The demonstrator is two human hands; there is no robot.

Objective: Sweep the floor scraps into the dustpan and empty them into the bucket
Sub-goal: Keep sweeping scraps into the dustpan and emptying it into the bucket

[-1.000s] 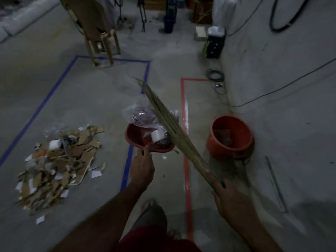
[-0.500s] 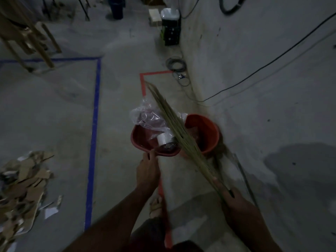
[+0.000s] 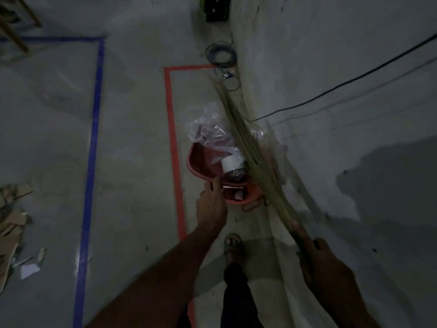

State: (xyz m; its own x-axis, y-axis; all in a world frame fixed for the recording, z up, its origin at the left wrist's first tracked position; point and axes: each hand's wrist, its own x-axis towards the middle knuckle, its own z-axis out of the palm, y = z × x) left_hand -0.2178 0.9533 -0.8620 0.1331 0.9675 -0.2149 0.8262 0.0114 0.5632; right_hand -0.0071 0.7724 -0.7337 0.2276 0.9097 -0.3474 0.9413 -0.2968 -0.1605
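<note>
Down at floor level, the left hand [image 3: 211, 204] has its grip closed on the near rim of the red dustpan [image 3: 197, 159], fingers curled over the edge, so the pan reaches away from the hand toward the wall. Inside the pan lie crumpled clear plastic [image 3: 209, 132], a white roll [image 3: 233, 162] and a few pale paper scraps. The dustpan is held over the orange bucket [image 3: 250, 197], whose rim shows just beneath and to the right of the pan's near edge; most of the bucket is hidden under the pan. The right hand [image 3: 324, 268] has its grip closed round the bound end of the straw broom [image 3: 248, 150], and the bristles run up and to the left from that hand, crossing over the right side of the dustpan and ending near the coiled cable [image 3: 221, 54] by the wall. A red tape line [image 3: 173, 143] runs along the floor just left of the pan, and a blue tape line [image 3: 93, 143] lies well apart farther left. The pile of cardboard scraps [image 3: 11, 223] sits at the left edge of the view, well away from both hands. A sandalled foot [image 3: 233, 245] stands between the two forearms.
</note>
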